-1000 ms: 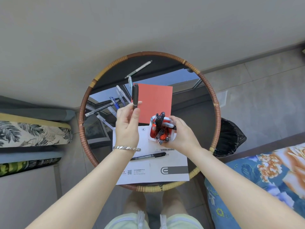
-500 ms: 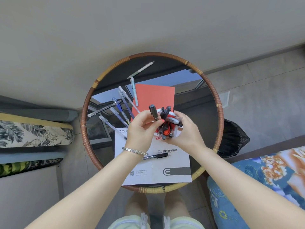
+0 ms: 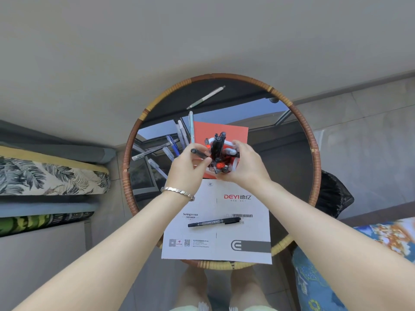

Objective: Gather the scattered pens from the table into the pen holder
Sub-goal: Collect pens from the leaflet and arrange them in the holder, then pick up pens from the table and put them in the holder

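My right hand (image 3: 246, 163) grips the white and red pen holder (image 3: 229, 145), lifted above the round glass table (image 3: 292, 153) and packed with several black and red pens. My left hand (image 3: 187, 167) pinches a black marker (image 3: 198, 153) lying at the holder's left rim, its cap end pointing left. Several pens (image 3: 173, 145) lie scattered on the glass to the left. A white-green pen (image 3: 205, 97) rests near the far rim. Another black marker (image 3: 214, 222) lies on the white sheet (image 3: 247, 232) close to me.
A red card (image 3: 238, 133) lies under the holder. The table has a woven rattan rim (image 3: 313, 167). A black bag (image 3: 334, 196) sits right of the table, cushions (image 3: 51, 176) are on the left, and a blue floral fabric (image 3: 359, 265) lies at the lower right.
My left hand carried the black marker from upright over the red card across to the holder and tilted it down. My right hand lifted the holder away from the white sheet.
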### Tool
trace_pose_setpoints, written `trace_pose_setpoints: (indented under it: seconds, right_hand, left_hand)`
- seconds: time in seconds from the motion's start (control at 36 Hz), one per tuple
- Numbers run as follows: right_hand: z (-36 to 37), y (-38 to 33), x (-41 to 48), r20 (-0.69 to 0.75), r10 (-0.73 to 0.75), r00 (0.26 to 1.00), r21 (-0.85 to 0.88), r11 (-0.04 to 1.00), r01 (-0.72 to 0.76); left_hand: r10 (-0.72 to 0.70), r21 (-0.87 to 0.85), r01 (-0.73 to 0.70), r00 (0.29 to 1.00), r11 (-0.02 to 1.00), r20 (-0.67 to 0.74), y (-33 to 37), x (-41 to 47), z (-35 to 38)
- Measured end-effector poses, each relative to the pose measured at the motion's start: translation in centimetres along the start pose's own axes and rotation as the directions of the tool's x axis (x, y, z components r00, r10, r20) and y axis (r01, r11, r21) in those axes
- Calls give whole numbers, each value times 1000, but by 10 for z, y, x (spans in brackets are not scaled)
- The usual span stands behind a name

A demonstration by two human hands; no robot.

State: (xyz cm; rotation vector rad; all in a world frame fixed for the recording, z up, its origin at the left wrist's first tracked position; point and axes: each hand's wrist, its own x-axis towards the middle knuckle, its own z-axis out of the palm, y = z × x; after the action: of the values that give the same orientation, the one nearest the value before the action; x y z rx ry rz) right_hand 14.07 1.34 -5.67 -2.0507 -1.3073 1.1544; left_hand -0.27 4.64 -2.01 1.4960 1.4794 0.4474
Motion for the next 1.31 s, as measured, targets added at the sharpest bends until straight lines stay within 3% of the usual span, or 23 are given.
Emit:
trace_pose_setpoints:
  seconds: [0.14, 0.25, 0.53, 0.61, 0.67, 0.72, 0.78, 0.81, 0.86, 0.92, 1.0, 1.06, 1.11, 1.14, 1.19, 1.22, 1.28, 1.31]
  right_hand:
    - [0, -2, -4, 14, 7, 1000, 0, 1000, -7]
    - [-1, -3, -4, 34, 16, 999, -4, 1000, -16]
    - [2, 0, -2, 32, 17, 999, -7, 1000, -17]
    - [2, 1, -2, 26, 4, 1000, -5, 1000, -3]
    - [3, 2, -1, 18, -5, 1000, -11, 1000, 5]
    - [5, 3, 0, 15, -9, 1000, -19, 1000, 9]
    - [6, 6, 1, 27, -21, 999, -37, 999, 22]
    - [6, 7, 1, 33, -13, 999, -34, 999, 14]
    - [5, 9, 1, 50, 7, 999, 10, 1000, -7]
    - [4, 9, 0, 53, -1, 999, 26, 1000, 0]
    - [3, 7, 0, 41, -13, 999, 38, 999, 12]
    - [2, 8, 0, 44, -9, 999, 35, 999, 7]
    - [2, 10, 0, 56, -8, 998, 34, 999, 7]
    - [2, 10, 1, 61, -6, 998, 33, 999, 4]
    - [2, 12, 1, 62, -6, 998, 29, 1000, 4]
    - [2, 12, 2, 60, -8, 998, 28, 1000, 6]
    - [3, 14, 2, 58, -9, 998, 30, 1000, 7]
    - [3, 14, 2, 57, -11, 998, 31, 999, 9]
  left_hand:
    - [29, 141, -41, 995, 989, 91, -5, -1, 2]
    - [117, 288, -154, 983, 945, 143, -6, 6, 7]
    - [392, 495, -310, 918, 811, -68, 11, 5, 12]
    - [579, 481, -477, 811, 736, -81, 11, 10, 8]
    - [725, 501, -643, 687, 579, 44, 1, 18, 9]
    - [763, 535, -739, 599, 409, 244, -10, 23, 12]
    - [696, 572, -759, 591, 309, 408, -18, 21, 15]
    - [632, 575, -755, 619, 315, 466, -19, 18, 15]
    - [478, 566, -722, 689, 397, 545, -21, 13, 15]
    - [410, 552, -688, 725, 470, 554, -26, 13, 15]
    - [525, 524, -659, 750, 539, 402, -32, 8, 10]
    - [607, 486, -595, 779, 640, 155, -41, 0, 6]
    - [559, 432, -479, 826, 764, -74, -60, -16, 5]
    - [485, 429, -398, 867, 811, -113, -69, -25, 7]
    - [229, 517, -227, 972, 825, 60, -85, -40, 11]
    - [67, 615, -178, 978, 768, 198, -95, -47, 15]
    - [-133, 733, -204, 918, 649, 373, -114, -54, 25]
    - [-152, 749, -234, 900, 620, 408, -119, -56, 30]
